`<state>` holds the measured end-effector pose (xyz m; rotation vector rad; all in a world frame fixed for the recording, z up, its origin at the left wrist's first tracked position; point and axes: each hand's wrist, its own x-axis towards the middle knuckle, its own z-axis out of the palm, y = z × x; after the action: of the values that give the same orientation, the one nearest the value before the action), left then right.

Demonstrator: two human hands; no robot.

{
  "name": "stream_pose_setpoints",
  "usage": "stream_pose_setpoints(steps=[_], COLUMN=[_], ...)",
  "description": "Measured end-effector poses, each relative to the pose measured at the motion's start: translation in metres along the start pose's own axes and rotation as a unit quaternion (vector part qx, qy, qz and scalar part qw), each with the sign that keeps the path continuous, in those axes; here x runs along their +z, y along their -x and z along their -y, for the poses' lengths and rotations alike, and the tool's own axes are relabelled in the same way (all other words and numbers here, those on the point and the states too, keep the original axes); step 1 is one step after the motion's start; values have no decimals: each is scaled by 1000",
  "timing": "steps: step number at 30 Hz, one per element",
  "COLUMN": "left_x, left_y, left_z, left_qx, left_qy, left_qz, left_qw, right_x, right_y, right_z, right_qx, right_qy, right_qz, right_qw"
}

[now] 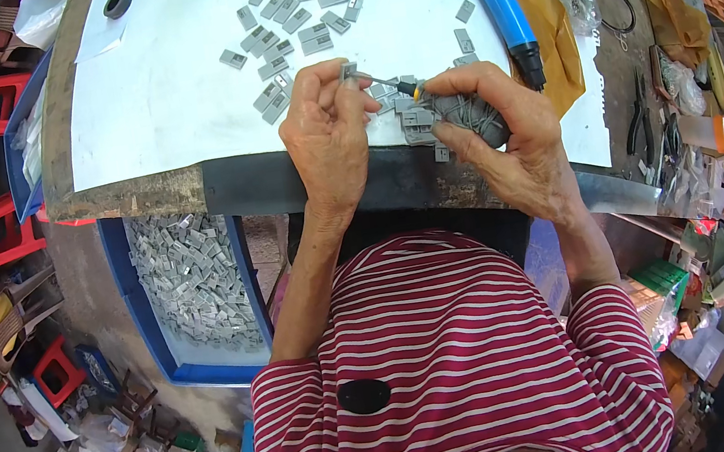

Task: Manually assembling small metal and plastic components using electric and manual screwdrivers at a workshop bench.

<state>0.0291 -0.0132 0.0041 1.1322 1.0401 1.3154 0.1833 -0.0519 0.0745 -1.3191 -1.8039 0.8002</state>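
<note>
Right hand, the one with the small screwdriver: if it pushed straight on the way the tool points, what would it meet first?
The right hand aims its screwdriver left, at the small grey part pinched in the left hand fingers. The tip looks at or nearly on that part, so it would meet that first, though depth is unclear.

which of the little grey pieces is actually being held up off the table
The small grey piece pinched in the left hand fingertips, with the screwdriver tip at it. The other grey pieces lie loose on the white sheet.
</note>
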Motion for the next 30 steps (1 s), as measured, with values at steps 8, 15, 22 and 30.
stream_pose_setpoints(steps=[8, 15, 22, 30], left_x=[-2, -4, -6, -12], left_y=[0, -2, -4, -7], left_z=[-5, -6, -9, -10], left_qx=[-20, -36, -69, -97], left_qy=[16, 39, 113, 164], left_qz=[23, 37, 35, 40], left_qw=[999, 998, 991, 981], right_x=[-10, -8, -5, 1], right_y=[-2, -2, 1, 5], right_z=[2, 2, 1, -1], right_qx=[96, 130, 102, 162], right_qy=[-71, -71, -78, -149], right_qz=[-7, -11, -24, -24], right_qw=[993, 989, 991, 975])
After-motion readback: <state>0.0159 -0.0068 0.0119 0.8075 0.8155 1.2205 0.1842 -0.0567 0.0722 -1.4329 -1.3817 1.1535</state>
